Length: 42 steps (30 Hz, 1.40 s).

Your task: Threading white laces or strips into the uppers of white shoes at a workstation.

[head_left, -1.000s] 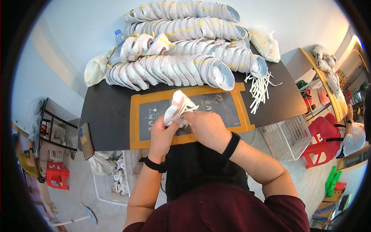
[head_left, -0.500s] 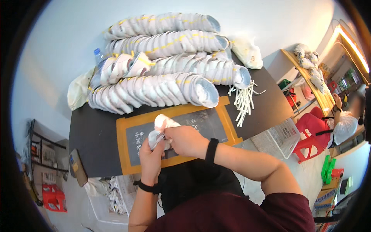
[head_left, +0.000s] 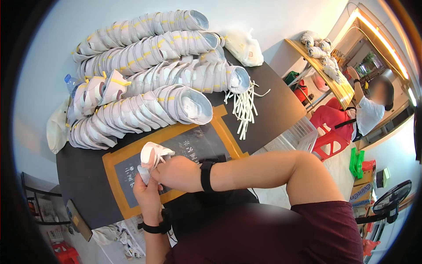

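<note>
Both of my hands are together over the near left part of the table, closed on a small white shoe upper [head_left: 149,152]. My left hand [head_left: 147,197] grips its lower, greyish end from below. Coming in from the right, my right hand [head_left: 180,173] is closed against its side, with thin white lace-like strips showing by the fingers. My fingers hide much of the piece. Below it lies a dark sheet [head_left: 193,147] bordered with brown tape. Just beyond, long nested rows of white-grey shoe uppers [head_left: 145,108] with yellow marks lie side by side.
White laces [head_left: 243,108] hang beside the rows on the dark table [head_left: 268,110]. A plastic bag [head_left: 244,47] and a bottle [head_left: 70,82] stand behind. A phone [head_left: 79,220] lies at the left edge. A seated person [head_left: 369,110] is at the right, near a white crate [head_left: 299,134].
My view has swung to the right, so the table sits further left. Both hands still hold the shoe upper, which has turned, and thin strips now show beside my right fingers.
</note>
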Tool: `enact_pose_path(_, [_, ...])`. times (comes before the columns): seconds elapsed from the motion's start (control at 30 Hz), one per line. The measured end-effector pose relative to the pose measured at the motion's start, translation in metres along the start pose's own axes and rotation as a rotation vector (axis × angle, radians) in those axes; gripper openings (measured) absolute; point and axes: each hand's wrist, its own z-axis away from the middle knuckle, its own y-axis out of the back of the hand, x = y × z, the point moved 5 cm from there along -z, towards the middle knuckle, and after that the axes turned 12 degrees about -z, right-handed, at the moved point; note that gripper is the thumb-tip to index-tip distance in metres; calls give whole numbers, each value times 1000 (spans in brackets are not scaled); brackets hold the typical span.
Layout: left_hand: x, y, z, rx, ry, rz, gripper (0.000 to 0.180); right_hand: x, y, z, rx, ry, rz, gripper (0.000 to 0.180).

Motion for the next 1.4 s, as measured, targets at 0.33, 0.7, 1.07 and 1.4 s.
enact_pose_path(0.33, [-1,5,0,35,36,-32,13,6,-8,-3,-28,32,-8,16])
enact_pose_path(0.7, [7,4,4,7,36,10,18,28,-7,1,184,-206,-390,10])
enact_pose_path(1.07, [4,13,1,-105,52,-26,23,13,3,11,136,-164,-230,12])
enact_pose_path(1.4, [0,13,-2,-118,117,92,24,24,-6,18,234,-203,-458,10])
